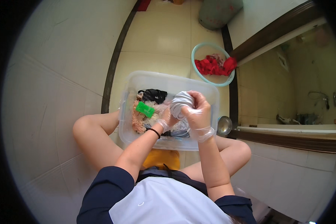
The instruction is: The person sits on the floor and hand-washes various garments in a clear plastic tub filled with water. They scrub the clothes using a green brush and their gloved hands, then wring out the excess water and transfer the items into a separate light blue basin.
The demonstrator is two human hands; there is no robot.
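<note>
Both my hands wear thin clear plastic gloves and are over a translucent plastic tub (134, 79). Between them is a bunched, twisted light grey cloth (182, 102). My right hand (198, 114) wraps round its right side, fingers over the top. My left hand (168, 118) closes on its lower left side, the fingers partly hidden. In the tub's left half lie a bright green bar of soap (145, 109), a black cloth (154, 95), a peach ruffled cloth (138, 121) and cream cloths. Pale blue-grey cloth (180, 128) lies beneath my hands.
A light blue round basin (195, 56) holding red clothes (212, 67) stands far right on the tiled floor. Beside the tub's right edge is a metal bowl (224, 126). A grey-green cylinder (217, 15) stands at the back. A yellow seat (161, 158) shows beneath me, and a doorway (291, 136) opens at right.
</note>
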